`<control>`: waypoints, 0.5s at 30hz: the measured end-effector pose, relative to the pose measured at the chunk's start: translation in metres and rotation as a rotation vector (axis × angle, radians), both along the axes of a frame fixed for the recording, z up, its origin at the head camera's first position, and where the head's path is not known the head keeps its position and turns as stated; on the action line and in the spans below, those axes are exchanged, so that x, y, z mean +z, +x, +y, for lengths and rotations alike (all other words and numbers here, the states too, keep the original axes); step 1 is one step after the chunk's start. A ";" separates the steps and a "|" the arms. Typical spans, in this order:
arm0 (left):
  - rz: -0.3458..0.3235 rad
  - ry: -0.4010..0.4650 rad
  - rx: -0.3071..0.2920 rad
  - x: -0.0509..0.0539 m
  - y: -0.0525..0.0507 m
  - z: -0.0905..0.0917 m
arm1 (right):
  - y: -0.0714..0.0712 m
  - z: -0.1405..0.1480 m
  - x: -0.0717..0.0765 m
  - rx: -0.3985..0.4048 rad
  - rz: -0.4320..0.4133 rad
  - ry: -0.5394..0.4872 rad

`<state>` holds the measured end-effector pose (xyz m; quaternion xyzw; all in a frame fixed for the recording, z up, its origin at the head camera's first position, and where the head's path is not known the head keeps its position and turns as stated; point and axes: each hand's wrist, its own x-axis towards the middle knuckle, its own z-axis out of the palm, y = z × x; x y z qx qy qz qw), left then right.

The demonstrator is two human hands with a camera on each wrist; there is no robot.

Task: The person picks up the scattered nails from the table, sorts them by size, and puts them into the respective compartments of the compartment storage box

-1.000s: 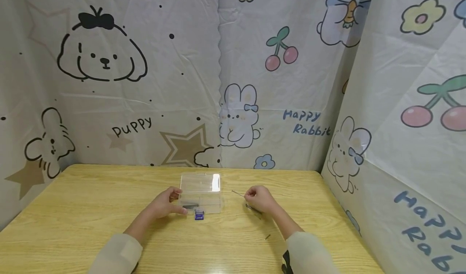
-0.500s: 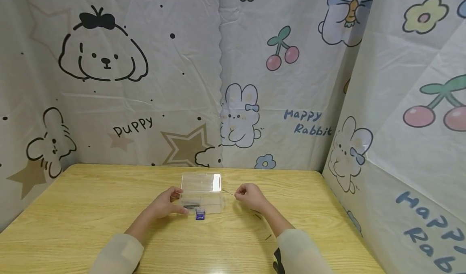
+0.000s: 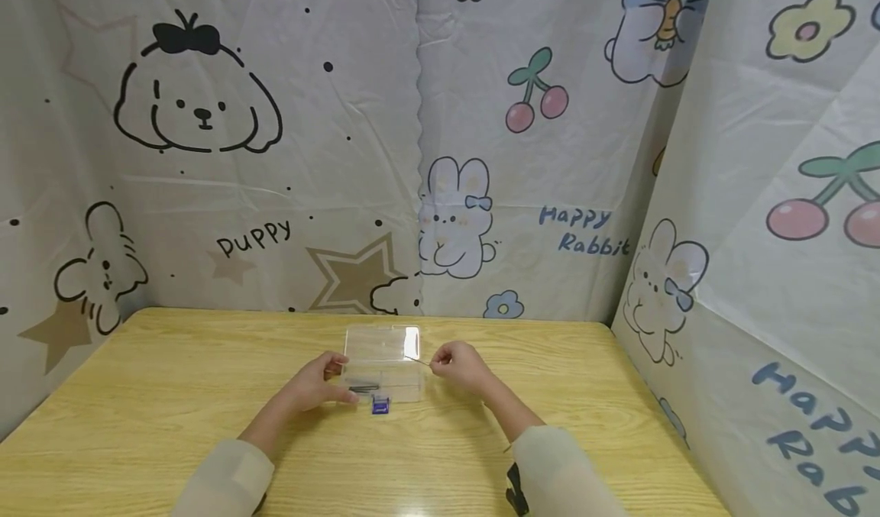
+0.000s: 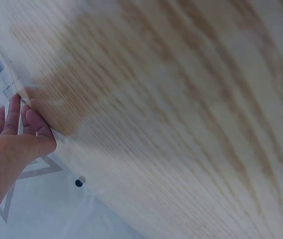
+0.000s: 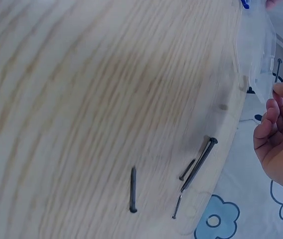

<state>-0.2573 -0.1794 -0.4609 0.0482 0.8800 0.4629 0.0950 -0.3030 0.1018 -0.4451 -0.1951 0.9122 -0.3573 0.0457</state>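
A clear plastic box [image 3: 406,387] stands on the table with its lid [image 3: 374,344] raised at the back. Dark nails [image 3: 364,388] lie in its left part, and a blue latch [image 3: 380,405] hangs at its front. My left hand [image 3: 315,382] holds the box's left side, thumb near the front corner and fingers toward the back. Between thumb and fingertips, my right hand [image 3: 462,366] pinches a long thin nail [image 3: 416,360]. Its headed end points left over the box's right side; in the right wrist view the same nail [image 5: 278,70] sticks up past the thumb.
On the wooden table [image 3: 440,456], several loose nails lie to the right of the box. The right wrist view shows a thick nail [image 5: 133,190] apart from a long nail [image 5: 199,164] and smaller ones. Printed cloth [image 3: 330,166] hangs behind and at the right.
My right hand has moved left with the nail, from the loose nails to the box's right edge. The left hand stays at the box.
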 end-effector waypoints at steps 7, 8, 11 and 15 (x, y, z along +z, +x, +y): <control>-0.004 -0.006 -0.005 -0.001 -0.002 0.000 | 0.000 -0.012 0.004 0.031 0.030 -0.002; -0.004 -0.005 -0.005 0.000 -0.002 0.000 | 0.001 -0.013 0.005 0.038 0.033 -0.005; -0.008 -0.003 -0.003 0.000 -0.001 0.000 | 0.001 -0.018 0.007 0.053 0.028 -0.008; -0.004 0.000 -0.006 -0.002 -0.002 -0.002 | 0.000 -0.023 0.009 0.073 0.027 0.006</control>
